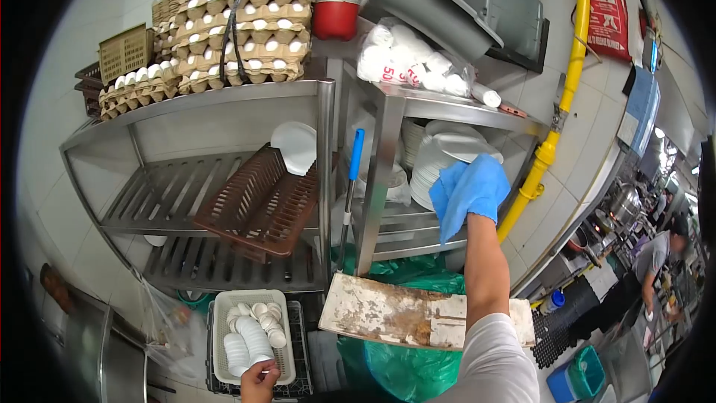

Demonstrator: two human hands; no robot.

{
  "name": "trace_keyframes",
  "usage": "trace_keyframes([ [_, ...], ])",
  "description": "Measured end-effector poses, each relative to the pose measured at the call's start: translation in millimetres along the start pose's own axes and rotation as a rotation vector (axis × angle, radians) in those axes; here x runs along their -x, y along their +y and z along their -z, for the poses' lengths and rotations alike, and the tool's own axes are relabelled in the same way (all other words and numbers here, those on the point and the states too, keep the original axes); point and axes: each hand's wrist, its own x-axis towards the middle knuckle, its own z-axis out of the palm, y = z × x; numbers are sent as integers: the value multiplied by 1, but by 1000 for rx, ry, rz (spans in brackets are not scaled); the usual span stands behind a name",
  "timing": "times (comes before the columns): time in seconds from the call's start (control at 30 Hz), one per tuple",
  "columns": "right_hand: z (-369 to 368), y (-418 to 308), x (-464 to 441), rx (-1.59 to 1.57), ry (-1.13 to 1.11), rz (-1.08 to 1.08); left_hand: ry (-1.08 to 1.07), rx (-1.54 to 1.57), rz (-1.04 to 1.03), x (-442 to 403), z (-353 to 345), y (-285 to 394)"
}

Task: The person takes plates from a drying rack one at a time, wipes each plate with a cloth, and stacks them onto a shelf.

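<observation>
My right hand [485, 209] is mostly covered by a light blue cloth [470, 186] that it grips, the loose end hanging down to the left. The cloth is in front of a stack of white plates [426, 172] on the right-hand metal shelf; contact with the plates cannot be made out. Low in the view, my left hand [260, 382] is closed, fingertips together, at the near edge of a cream plastic basket [221, 328]. Stacked white saucers [256, 342] and small white bowls [272, 321] lie in the basket, right beside these fingers. What they pinch is unclear.
A brown dish rack [257, 205] with a white plate [294, 148] sits on the left shelf. Egg trays [250, 30] are piled above. A blue-handled pole [356, 157] stands between the shelves. A stained board [418, 313] and a yellow pipe [548, 148] are near my right arm.
</observation>
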Motion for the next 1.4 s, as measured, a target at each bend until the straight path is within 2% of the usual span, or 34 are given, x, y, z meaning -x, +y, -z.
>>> trace_keyframes([
  [0.03, 2, -3, -3, 129, -11, 27, 35, 58, 27, 0, 0, -10],
  [0.07, -8, 1, -13, 125, -8, 33, 40, 63, 24, 4, 1, -7],
  [0.13, -30, 12, -34, 199, -166, 14, -54, -75, -12, 17, 3, 0],
  [0.17, -35, 16, -38, 198, -168, 12, -10, -148, -97, 17, -2, -1],
  [0.2, -40, 20, -43, 290, -215, 94, -12, -149, -97, 16, -5, 3],
  [0.27, -44, 24, -50, 391, -258, 173, -158, -294, 83, 14, -8, 13],
  [0.3, -49, 27, -52, 463, -254, 185, -167, -423, -39, 8, -9, -2],
  [0.33, -48, 27, -50, 535, -253, 196, -177, -426, -38, 3, -12, -1],
  [0.4, -45, 29, -37, 563, -268, 246, -246, -566, -193, -5, -16, 2],
  [0.43, -43, 26, -23, 580, -284, 305, -282, -496, -165, -9, -15, 10],
  [0.47, -43, 27, -7, 580, -302, 322, -287, -492, -232, -15, -12, 15],
  [0.53, -43, 27, 28, 46, -574, 263, -230, -472, -325, -31, -3, 33],
  [0.6, 49, -42, 93, -131, -292, 447, -111, -375, -419, -54, 14, 58],
  [0.63, 50, -52, 118, -141, -315, 453, -54, -285, -498, -70, 22, 67],
  [0.67, 52, -59, 141, -296, -403, 424, -4, -194, -583, -87, 29, 84],
  [0.8, 59, -67, 218, -896, -688, 248, 67, -426, -1029, -147, 51, 188],
  [0.83, 60, -66, 238, -892, -683, 238, 73, -432, -1116, -168, 50, 207],
  [1.0, 57, -61, 339, -926, -1026, 168, 123, -554, -1424, -302, 21, 284],
  [1.07, 56, -67, 355, -924, -1071, 120, 93, -661, -1368, -376, 3, 301],
  [1.13, 68, -71, 363, -711, -984, 217, 109, -784, -1130, -417, -17, 325],
  [1.2, 90, -83, 365, -566, -906, 207, 13, -1141, -709, -477, -39, 353],
  [1.27, 116, -101, 360, -193, -1005, 43, 222, -886, -1148, -556, -59, 336],
  [1.3, 120, -99, 366, -174, -987, 3, 236, -946, -1118, -571, -66, 336],
  [1.37, 124, -92, 383, -436, -929, -410, 238, -998, -1099, -566, -80, 349],
  [1.4, 123, -92, 395, -428, -922, -421, 215, -1072, -998, -557, -77, 359],
])
